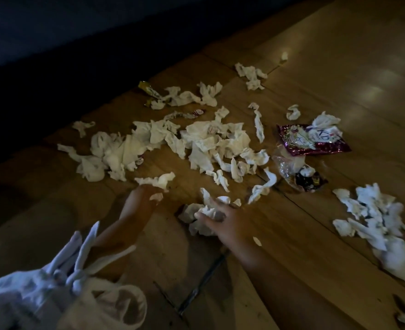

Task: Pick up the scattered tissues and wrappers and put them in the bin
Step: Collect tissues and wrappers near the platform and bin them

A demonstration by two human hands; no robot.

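Several crumpled white tissues [206, 144] lie scattered over a wooden floor [316, 67]. My left hand [144, 194] reaches forward and pinches a small tissue [157, 181] at the near edge of the pile. My right hand [223, 217] grips a wad of tissues [196, 214] on the floor. A purple foil wrapper [313, 140], a clear plastic wrapper [289, 166] with a dark wrapper [308, 181] beside it, and a yellow wrapper [149, 90] lie among the tissues. No bin is in view.
Another heap of tissues [373, 215] lies at the right. White cloth with ties [61, 287] hangs at the bottom left, close to the camera. Dark shadow covers the far left of the floor.
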